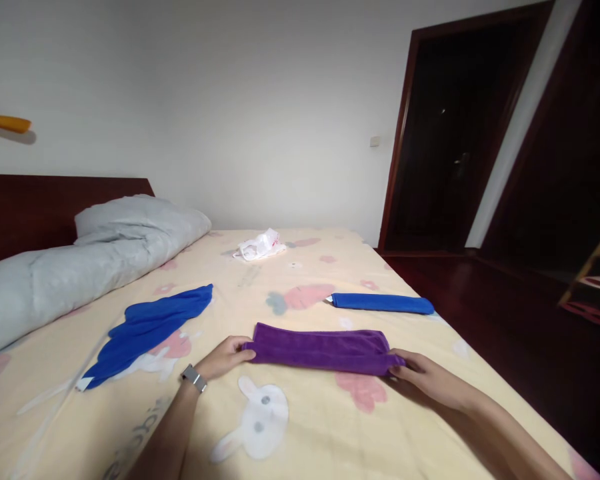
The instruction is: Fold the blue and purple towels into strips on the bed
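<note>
A purple towel [320,350] lies partly folded on the bed, its near edge turned up into a long strip. My left hand [227,357], with a watch on the wrist, pinches the left end of that edge. At the right end, my right hand [420,377] grips the towel between thumb and fingers. Behind it, to the right, rests a blue towel folded into a narrow strip [383,303], a white tag showing at its left end. A second blue towel [150,333] lies loosely bunched left of my left hand, with a white tag at its near corner.
The bed [300,427] has a yellow sheet printed with rabbits and carrots. A white plastic bag [261,245] sits toward its far side. A grey quilt [130,230] is heaped by the dark headboard [55,207]. Beyond the bed's right edge are dark floor and a door [460,147].
</note>
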Available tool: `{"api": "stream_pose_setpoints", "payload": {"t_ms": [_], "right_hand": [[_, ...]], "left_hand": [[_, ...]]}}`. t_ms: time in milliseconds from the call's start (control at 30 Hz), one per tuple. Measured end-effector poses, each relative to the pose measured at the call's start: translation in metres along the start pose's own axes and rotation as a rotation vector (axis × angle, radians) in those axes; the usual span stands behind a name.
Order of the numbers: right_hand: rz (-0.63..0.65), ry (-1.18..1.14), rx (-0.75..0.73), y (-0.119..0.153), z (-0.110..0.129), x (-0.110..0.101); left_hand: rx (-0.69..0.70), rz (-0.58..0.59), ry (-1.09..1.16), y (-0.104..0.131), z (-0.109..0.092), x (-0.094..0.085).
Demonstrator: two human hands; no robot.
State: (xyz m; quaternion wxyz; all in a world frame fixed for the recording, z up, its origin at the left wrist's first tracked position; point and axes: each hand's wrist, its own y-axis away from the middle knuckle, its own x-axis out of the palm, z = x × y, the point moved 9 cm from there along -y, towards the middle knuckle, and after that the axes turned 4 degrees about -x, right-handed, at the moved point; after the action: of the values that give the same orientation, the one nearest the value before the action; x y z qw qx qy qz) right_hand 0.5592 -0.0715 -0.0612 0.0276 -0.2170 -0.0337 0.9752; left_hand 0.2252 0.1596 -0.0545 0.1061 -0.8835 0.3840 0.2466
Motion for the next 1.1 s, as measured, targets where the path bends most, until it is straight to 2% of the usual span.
{"api": "stream_pose_setpoints", "payload": {"t_ms": [100,167,267,333,400,467,533,600,667,767,833,1000,1100], "right_hand": [[-0.105,0.012,-0.011,-0.010,-0.010,-0.008],[-0.247,0.086,0.018,-0.018,-0.024,-0.020],[-0.482,0.303,0.118,-0.022,-0.042,-0.041],[-0.585,0.495,0.120,-0.020,-0.036,-0.046],[-0.637,0.652,-0.001,-0.019,-0.014,-0.040],[-0.601,0.764,-0.172,-0.020,0.013,-0.020],[-0.443,0.843,-0.287,-0.027,0.027,0.008],[-0.275,0.895,-0.299,-0.034,0.026,0.030],[-0.209,0.902,-0.229,-0.038,0.016,0.032],[-0.214,0.859,-0.119,-0.037,0.002,0.018],[-0.211,0.827,-0.099,-0.036,-0.001,0.010],[-0.249,0.738,-0.108,-0.033,0.003,0.001],[-0.293,0.608,-0.089,-0.031,-0.001,-0.006]], "left_hand": [[0.019,-0.147,-0.013,-0.011,0.006,-0.004],[0.041,-0.304,-0.058,-0.017,0.009,-0.011],[0.094,-0.521,-0.283,-0.019,0.003,-0.021],[0.166,-0.630,-0.460,-0.013,-0.012,-0.025],[0.260,-0.697,-0.571,-0.003,-0.033,-0.023],[0.357,-0.663,-0.651,0.004,-0.053,-0.009],[0.436,-0.523,-0.745,0.003,-0.065,0.016],[0.457,-0.353,-0.821,-0.003,-0.063,0.041],[0.393,-0.245,-0.840,-0.012,-0.050,0.050],[0.251,-0.196,-0.762,-0.022,-0.025,0.039],[0.205,-0.174,-0.681,-0.024,-0.014,0.029],[0.184,-0.210,-0.490,-0.022,-0.007,0.013],[0.133,-0.234,-0.343,-0.020,-0.004,0.007]]}}
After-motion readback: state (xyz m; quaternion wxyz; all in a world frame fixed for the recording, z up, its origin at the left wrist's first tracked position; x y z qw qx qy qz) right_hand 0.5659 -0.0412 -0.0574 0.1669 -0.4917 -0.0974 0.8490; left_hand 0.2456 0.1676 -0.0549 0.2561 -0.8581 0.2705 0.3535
